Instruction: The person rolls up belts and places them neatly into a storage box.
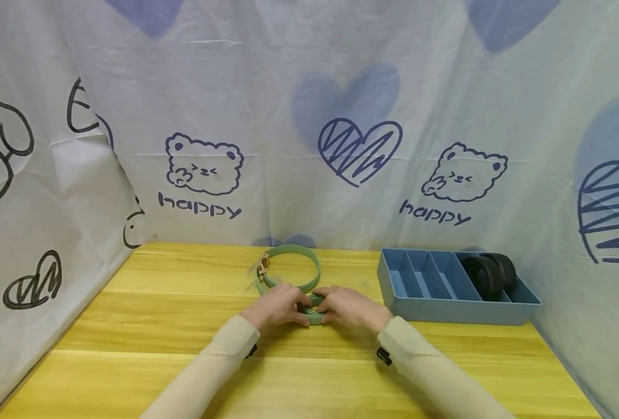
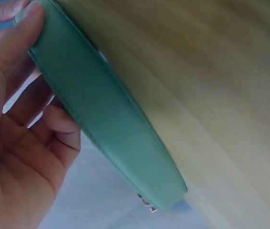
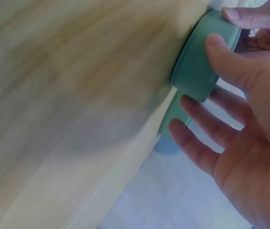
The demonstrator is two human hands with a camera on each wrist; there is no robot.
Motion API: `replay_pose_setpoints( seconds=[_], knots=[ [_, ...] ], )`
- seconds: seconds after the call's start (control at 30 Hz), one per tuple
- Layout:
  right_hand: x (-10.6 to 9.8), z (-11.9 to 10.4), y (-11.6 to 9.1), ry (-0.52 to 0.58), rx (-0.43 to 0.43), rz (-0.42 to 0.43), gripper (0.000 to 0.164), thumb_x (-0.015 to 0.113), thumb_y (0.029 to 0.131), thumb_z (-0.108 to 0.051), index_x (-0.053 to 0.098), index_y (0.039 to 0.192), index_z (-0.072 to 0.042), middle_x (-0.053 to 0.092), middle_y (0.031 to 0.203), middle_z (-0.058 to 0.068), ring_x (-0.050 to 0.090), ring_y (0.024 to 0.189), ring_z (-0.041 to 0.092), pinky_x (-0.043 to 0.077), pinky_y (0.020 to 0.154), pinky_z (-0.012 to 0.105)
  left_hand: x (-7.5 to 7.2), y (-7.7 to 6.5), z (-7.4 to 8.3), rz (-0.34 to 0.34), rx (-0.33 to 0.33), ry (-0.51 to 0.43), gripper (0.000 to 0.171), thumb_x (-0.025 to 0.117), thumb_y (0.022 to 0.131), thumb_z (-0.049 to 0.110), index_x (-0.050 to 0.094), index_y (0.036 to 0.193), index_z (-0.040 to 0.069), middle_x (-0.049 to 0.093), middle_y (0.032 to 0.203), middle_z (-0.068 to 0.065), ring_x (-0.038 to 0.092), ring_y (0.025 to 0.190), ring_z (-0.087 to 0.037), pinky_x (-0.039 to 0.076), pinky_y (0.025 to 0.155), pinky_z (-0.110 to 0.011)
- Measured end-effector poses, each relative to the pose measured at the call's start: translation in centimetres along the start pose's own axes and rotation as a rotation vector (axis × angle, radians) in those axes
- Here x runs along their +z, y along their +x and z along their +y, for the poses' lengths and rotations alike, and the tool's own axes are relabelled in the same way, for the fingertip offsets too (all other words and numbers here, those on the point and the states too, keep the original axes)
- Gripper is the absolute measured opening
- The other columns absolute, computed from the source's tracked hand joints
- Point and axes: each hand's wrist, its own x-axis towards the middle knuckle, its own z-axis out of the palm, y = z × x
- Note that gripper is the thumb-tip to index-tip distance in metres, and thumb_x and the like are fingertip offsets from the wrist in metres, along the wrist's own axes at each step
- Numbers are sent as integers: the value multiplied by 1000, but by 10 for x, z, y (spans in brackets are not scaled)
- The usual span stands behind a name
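A light green belt (image 1: 313,319) lies in a small tight coil between the two hands, on edge on the wooden table. My left hand (image 1: 280,306) pinches the coil from the left, its thumb flat on the outer face in the left wrist view. From the right, my right hand (image 1: 352,308) holds the same coil; its thumb presses the outside in the right wrist view. Directly behind, a wide green belt loop (image 1: 318,269) stands on edge, with gold buckles (image 1: 262,266) at its left. Whether loop and coil are one belt, I cannot tell; the fingers hide the join.
A blue-grey divided box (image 1: 456,309) stands at the back right of the wooden table (image 1: 147,326). Rolled black belts (image 1: 490,276) sit in its right part. A printed white cloth (image 1: 288,116) hangs behind the table and along its sides.
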Motion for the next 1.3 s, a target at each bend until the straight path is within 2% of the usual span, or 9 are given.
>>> replay_pose_setpoints(
  seconds=[0.23, 0.4, 0.57, 0.67, 0.83, 1.0, 1.3],
  knots=[
    [-1, -4, 4, 44, -17, 14, 13, 68, 81, -25, 69, 93, -22, 46, 133, 4, 49, 114, 17, 42, 89, 30, -1, 3, 4, 8, 32, 11, 18, 71, 71, 36, 72, 80, 21, 62, 70, 17, 52, 57, 4, 44, 56, -15],
    [-3, -6, 7, 55, -37, 12, 12, 68, 80, -22, 70, 92, -22, 44, 135, 5, 50, 114, 19, 43, 87, 29, 0, 1, 6, 26, 17, 41, 20, 70, 72, 40, 71, 80, 22, 61, 68, 16, 50, 55, 4, 43, 54, -15],
    [-4, -6, 6, 43, -19, -23, 22, 68, 81, -20, 70, 102, -18, 43, 135, 10, 50, 114, 21, 43, 88, 31, -2, -3, 4, -11, -21, -98, 21, 71, 74, 33, 72, 89, 18, 66, 79, 12, 55, 62, 3, 45, 58, -16],
    [-3, -6, 5, 36, -16, -23, 24, 67, 82, -20, 69, 105, -16, 42, 136, 10, 50, 114, 22, 43, 89, 32, -5, -3, 4, -28, -37, -148, 18, 71, 75, 30, 73, 88, 17, 66, 77, 12, 56, 61, 2, 46, 57, -17],
    [1, -6, 4, 45, -8, 5, 22, 65, 84, -26, 69, 104, -20, 43, 136, 9, 50, 113, 21, 44, 87, 32, -4, -3, 5, -15, -59, -105, 13, 72, 74, 31, 73, 79, 19, 63, 69, 15, 54, 55, 2, 44, 53, -17],
    [6, -6, 6, 55, -24, 51, 17, 63, 85, -29, 70, 98, -21, 46, 133, 9, 51, 113, 22, 43, 88, 31, -4, -3, 8, 17, -119, -43, 14, 73, 71, 37, 72, 71, 22, 60, 62, 16, 51, 50, -1, 43, 50, -19],
    [3, -7, 10, 93, 0, 41, 16, 65, 84, -26, 71, 97, -18, 46, 132, 14, 51, 113, 23, 42, 89, 31, -7, -4, 13, 32, -196, -65, 14, 75, 68, 35, 71, 68, 22, 60, 61, 15, 49, 47, -5, 40, 46, -21]
  ],
)
